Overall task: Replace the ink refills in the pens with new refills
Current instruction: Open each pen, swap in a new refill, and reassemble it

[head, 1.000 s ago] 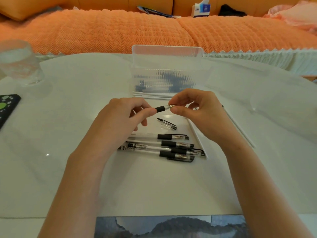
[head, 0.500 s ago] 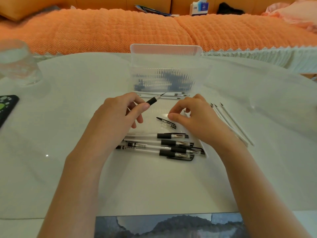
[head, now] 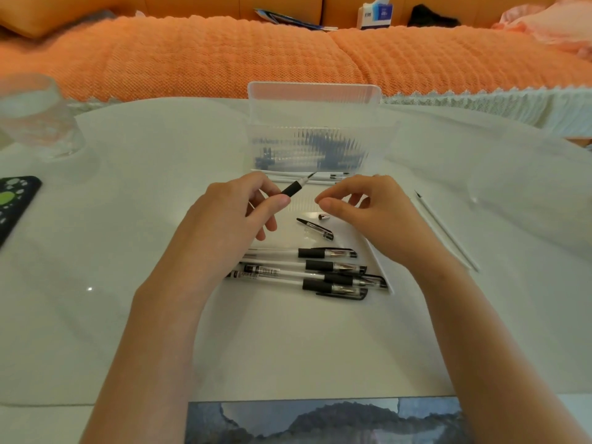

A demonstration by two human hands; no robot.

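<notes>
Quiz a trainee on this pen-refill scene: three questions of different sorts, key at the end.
1. True or false: the left hand grips an uncapped pen.
2. Where is the loose cap? A: on the pen. B: on the table, just beyond the capped pens. C: in the left hand.
3. How many capped pens lie in the row nearest the person?

Key: 1 true; 2 B; 3 four.
</notes>
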